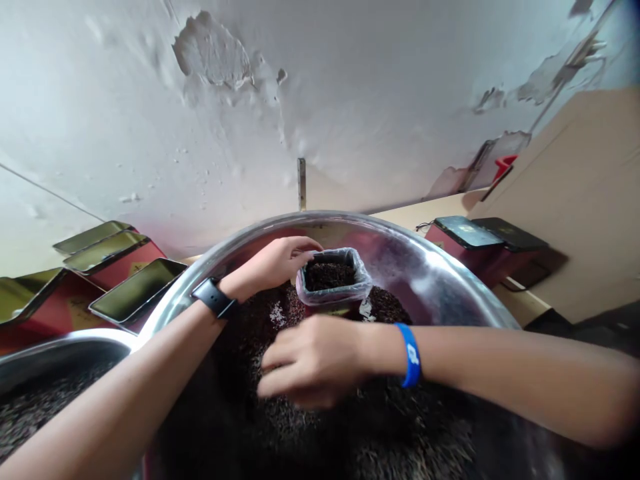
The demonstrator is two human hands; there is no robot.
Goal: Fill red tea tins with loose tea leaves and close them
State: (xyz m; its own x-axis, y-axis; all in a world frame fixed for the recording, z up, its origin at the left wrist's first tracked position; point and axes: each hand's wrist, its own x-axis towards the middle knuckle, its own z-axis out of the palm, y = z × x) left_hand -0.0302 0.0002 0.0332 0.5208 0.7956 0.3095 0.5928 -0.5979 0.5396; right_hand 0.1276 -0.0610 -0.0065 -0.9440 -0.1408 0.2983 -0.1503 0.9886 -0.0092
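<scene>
My left hand (287, 260) grips the left rim of a small red tin (330, 309), its thumb and fingers at the upper corner. A clear plastic bag (364, 280) lines the tin and folds over its edge. Dark, dry bits like loose tea leaves (331, 275) partly fill it. The tin stands upright on a heap of the same leaves (395, 310) inside a large round metal basin (465, 293). In front of the tin, my right hand (315, 360) hovers low over the heap. Its fingers are curled and slightly blurred; whatever they hold is hidden.
Several open red tins (145, 287) stand left of the basin. Below them, a second metal basin (113, 339) contains more dark leaves. Closed tins with dark lids (470, 233) stand at the right. Behind rises a white wall (350, 100) with peeling paint.
</scene>
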